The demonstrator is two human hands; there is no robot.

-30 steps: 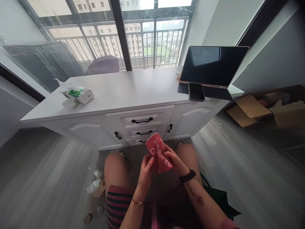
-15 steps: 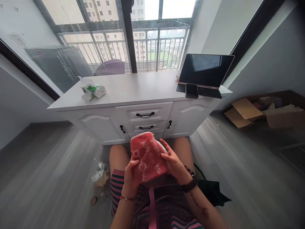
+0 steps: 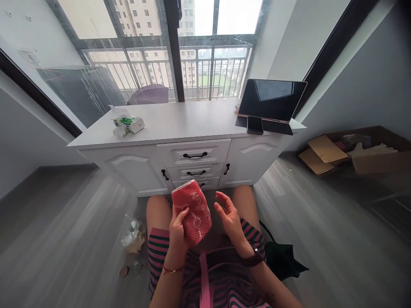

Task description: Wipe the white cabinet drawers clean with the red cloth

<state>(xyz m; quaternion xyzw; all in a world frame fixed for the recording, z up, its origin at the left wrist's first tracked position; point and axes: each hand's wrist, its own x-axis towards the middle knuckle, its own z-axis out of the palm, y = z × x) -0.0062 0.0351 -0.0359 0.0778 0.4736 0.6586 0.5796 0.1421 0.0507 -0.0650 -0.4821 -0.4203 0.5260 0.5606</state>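
A red, fuzzy cloth (image 3: 196, 216) with pale markings and a white edge hangs over my lap, folded into a small pad. My left hand (image 3: 178, 229) grips its left side, the thumb lying across the front; the fingers behind it are hidden. To the right of the cloth, my right hand (image 3: 229, 218) is apart from it, fingers curved and spread, with nothing in them.
Ahead stands a white cabinet (image 3: 192, 124) bearing a tissue pack (image 3: 129, 124), a tablet (image 3: 272, 100) and a phone (image 3: 254, 125). An open cardboard box (image 3: 379, 164) sits at right. Crumpled plastic (image 3: 133, 229), a round lid (image 3: 123, 271) and a glass jar (image 3: 138, 268) lie left of my legs.
My right hand has let go of the cloth's right side and opened. The cloth, kept in my left hand, has turned and looks narrower.
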